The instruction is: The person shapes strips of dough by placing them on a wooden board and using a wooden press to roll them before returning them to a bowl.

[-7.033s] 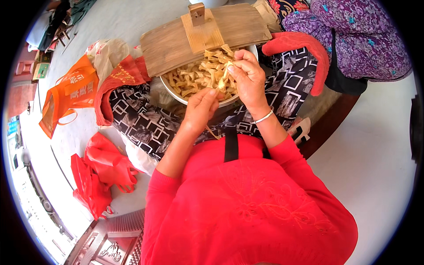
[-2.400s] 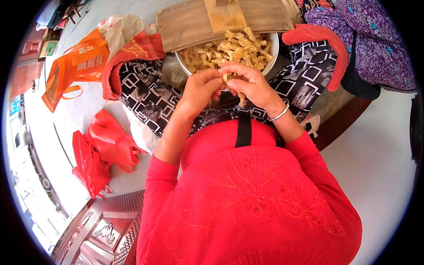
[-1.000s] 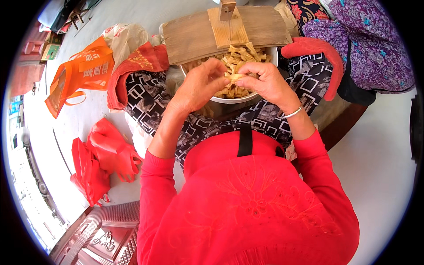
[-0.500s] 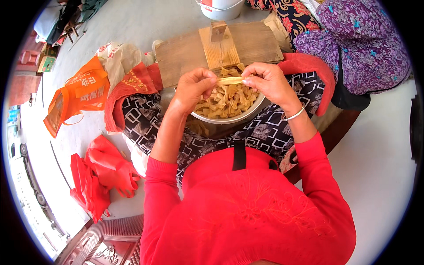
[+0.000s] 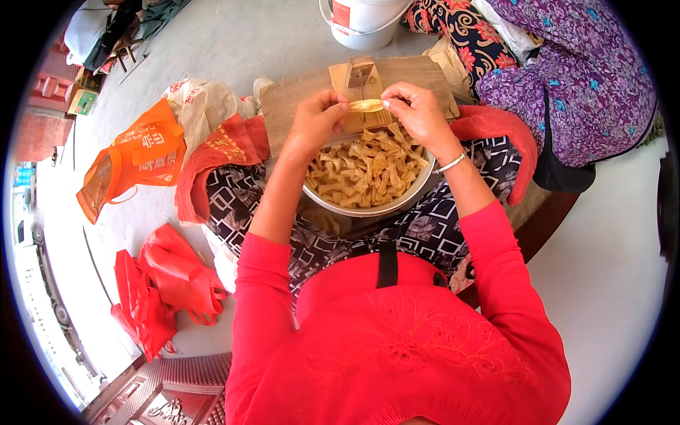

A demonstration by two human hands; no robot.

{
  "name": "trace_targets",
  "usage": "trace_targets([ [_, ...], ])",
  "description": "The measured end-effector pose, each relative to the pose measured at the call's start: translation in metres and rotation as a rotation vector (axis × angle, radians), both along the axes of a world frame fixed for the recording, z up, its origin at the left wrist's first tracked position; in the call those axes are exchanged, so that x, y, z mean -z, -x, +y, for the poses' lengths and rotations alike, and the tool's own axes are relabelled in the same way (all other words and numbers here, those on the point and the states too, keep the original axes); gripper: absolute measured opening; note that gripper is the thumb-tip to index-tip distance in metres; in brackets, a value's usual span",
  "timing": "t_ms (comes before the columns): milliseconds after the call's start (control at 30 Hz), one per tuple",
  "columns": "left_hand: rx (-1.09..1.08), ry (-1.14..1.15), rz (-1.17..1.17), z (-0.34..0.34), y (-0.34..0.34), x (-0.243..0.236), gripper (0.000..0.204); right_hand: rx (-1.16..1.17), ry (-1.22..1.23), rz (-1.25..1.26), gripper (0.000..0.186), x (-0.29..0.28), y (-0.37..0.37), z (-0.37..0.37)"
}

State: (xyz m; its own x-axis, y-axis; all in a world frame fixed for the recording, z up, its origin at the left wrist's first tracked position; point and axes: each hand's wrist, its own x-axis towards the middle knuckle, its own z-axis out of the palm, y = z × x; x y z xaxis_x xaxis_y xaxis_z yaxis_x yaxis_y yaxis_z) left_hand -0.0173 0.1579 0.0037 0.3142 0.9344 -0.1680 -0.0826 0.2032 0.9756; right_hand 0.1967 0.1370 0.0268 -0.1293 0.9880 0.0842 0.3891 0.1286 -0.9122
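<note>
A pale yellow, leaf-like strip point(image 5: 365, 105) is stretched level between my two hands. My left hand point(image 5: 320, 120) pinches its left end, and the fingers of my right hand point(image 5: 418, 117) pinch the right end. Just below, a round metal basin point(image 5: 368, 210) sits at my lap, heaped with small yellow-brown folded pieces point(image 5: 368, 170). Behind the strip lies a wooden board point(image 5: 297, 92), with a lighter plank and a small upright wood block point(image 5: 360, 71) on it. A white bangle circles my right wrist.
A red cloth point(image 5: 496, 124) drapes over my patterned lap. Left on the floor are an orange bag point(image 5: 145, 145), a pale plastic bag point(image 5: 205, 103) and red bags point(image 5: 177, 276). A white bucket point(image 5: 367, 25) stands beyond the board. Purple floral fabric point(image 5: 567, 85) bulks at the right.
Both hands have moved up and away from the basin, carrying the strip over the board. More of the folded pieces shows. The strip now looks wider in the middle.
</note>
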Motion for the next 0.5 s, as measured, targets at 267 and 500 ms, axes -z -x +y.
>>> trace_targets([
  [267, -0.149, -0.477, 0.502, -0.005, -0.024, 0.019, 0.007, 0.010, -0.340, -0.453, 0.007, 0.017, 0.011, -0.002],
  [500, -0.253, -0.395, 0.398, -0.020, -0.002, 0.023, 0.016, 0.075, -0.412, -0.437, 0.011, 0.016, -0.007, -0.015],
])
